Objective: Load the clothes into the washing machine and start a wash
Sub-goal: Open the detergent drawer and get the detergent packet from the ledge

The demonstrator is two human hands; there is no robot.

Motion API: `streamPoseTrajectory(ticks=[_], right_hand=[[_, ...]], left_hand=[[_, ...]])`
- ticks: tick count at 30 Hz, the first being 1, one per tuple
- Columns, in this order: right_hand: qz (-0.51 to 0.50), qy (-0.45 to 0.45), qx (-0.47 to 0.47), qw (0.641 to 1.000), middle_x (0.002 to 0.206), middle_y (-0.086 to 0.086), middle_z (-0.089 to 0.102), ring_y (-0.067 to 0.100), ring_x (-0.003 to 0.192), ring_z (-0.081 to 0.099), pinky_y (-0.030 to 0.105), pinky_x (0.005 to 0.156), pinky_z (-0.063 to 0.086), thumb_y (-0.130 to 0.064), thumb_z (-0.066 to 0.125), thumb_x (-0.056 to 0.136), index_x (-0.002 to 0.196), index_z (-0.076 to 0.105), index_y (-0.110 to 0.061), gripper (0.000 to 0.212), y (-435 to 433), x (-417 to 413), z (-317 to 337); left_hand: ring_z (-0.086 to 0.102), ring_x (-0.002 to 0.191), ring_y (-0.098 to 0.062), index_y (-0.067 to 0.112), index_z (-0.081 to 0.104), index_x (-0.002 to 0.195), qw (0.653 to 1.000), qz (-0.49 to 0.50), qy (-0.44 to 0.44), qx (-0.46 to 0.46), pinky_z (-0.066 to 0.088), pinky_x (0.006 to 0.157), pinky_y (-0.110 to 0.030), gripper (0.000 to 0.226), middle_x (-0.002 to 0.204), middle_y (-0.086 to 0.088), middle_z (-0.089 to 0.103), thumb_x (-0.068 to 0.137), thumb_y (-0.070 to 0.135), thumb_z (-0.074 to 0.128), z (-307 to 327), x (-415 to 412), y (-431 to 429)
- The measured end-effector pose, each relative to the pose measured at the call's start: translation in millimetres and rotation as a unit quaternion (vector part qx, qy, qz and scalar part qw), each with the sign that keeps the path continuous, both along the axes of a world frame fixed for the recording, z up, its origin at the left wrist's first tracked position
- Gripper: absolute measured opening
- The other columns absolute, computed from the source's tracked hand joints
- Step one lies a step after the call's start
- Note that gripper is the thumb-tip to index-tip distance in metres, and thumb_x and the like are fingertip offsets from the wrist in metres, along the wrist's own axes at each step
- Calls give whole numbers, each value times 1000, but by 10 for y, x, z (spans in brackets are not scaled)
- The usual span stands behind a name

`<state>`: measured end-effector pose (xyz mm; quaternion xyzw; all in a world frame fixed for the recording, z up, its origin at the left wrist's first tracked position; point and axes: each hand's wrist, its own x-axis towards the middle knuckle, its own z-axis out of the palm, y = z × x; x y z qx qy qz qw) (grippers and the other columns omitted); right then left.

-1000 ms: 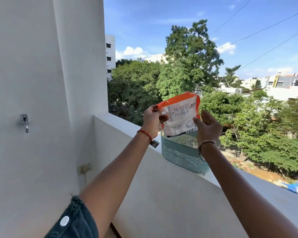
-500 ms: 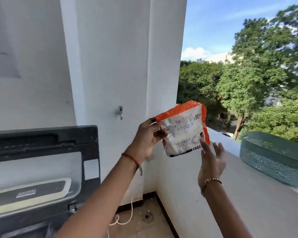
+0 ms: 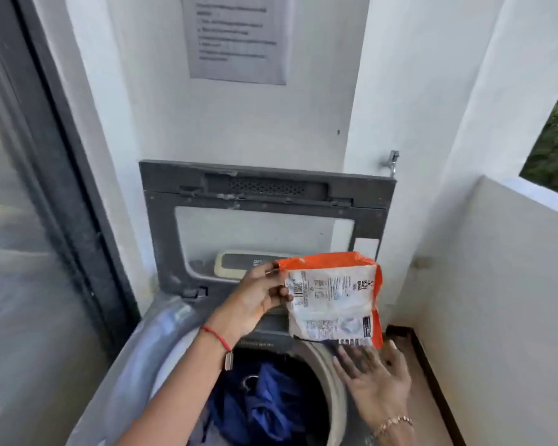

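An orange and white detergent packet [image 3: 331, 300] hangs above the back rim of the top-loading washing machine [image 3: 161, 336]. My left hand [image 3: 258, 297] pinches the packet's upper left corner. My right hand [image 3: 372, 378] is spread flat just under the packet's lower edge, fingers apart, holding nothing. The drum opening holds blue and dark clothes [image 3: 264, 403]. The machine's dark lid [image 3: 264, 217] stands raised against the wall.
A glass sliding door with a dark frame [image 3: 62, 175] runs along the left. A printed notice [image 3: 236, 37] hangs on the white wall above the lid. A metal tap [image 3: 391, 161] juts from the wall on the right. The white balcony parapet [image 3: 509, 268] closes the right side.
My view has swung left and down from the parapet and its green basket to the washing machine. The packet came along in my left hand; my right hand stays just below it.
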<state>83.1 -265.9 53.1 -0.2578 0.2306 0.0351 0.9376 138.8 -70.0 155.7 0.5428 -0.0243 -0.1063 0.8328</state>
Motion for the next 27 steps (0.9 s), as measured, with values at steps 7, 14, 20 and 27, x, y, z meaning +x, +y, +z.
streamPoseTrajectory(ticks=[7, 14, 20, 27], right_hand=[[303, 2, 24, 953, 99, 24, 69, 36, 73, 69, 38, 50, 58, -44, 89, 43, 102, 70, -2, 75, 456, 59, -208], [372, -50, -85, 923, 89, 11, 70, 9, 47, 63, 18, 30, 44, -27, 91, 46, 109, 64, -2, 73, 749, 46, -149], [229, -81, -27, 970, 107, 22, 68, 29, 86, 71, 35, 64, 58, -15, 94, 37, 117, 58, 1, 89, 561, 267, -292], [7, -118, -196, 973, 127, 14, 58, 24, 101, 65, 46, 83, 55, 9, 53, 83, 130, 47, -10, 51, 334, 546, -375]], left_hand=[[43, 44, -2, 10, 72, 93, 993, -113, 23, -24, 53, 55, -19, 17, 71, 3, 65, 78, 6, 66, -355, 121, 700], [48, 52, -3, 17, 75, 86, 980, -195, 40, -23, 54, 59, -20, 18, 69, 5, 63, 68, 15, 73, -572, 300, 639], [62, 88, -12, 13, 61, 113, 984, -157, 69, 47, 51, 78, -26, 25, 97, 3, 70, 93, 10, 46, -754, 529, 619], [64, 94, -20, 4, 57, 117, 983, -10, 141, 115, 53, 79, -32, 24, 107, -7, 68, 94, 6, 51, -1054, 535, 859]])
